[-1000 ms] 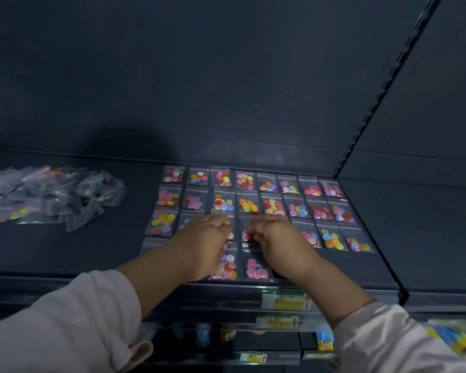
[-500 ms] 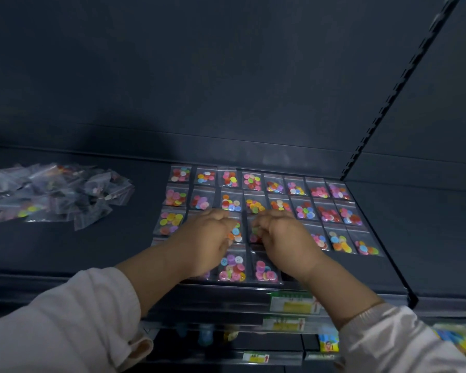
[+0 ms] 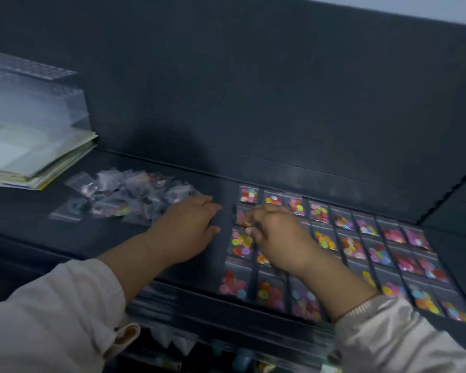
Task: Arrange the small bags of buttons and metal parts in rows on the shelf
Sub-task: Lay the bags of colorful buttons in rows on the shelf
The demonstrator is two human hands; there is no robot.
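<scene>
your left hand lies palm down on the dark shelf, fingers spread loosely and flat, with nothing in its grasp; its fingertips sit at the near edge of the loose heap of bags, which lies to the left of the laid-out rows. your right hand rests on the left end of the rows of button bags, fingers curled down onto a bag of pinkish buttons in the second row from the back; the blur keeps me from telling whether you pinch it or only press it. the rows cover the right part of the shelf, bags edge to edge. a stack of papers sits at the far left, beside the heap
</scene>
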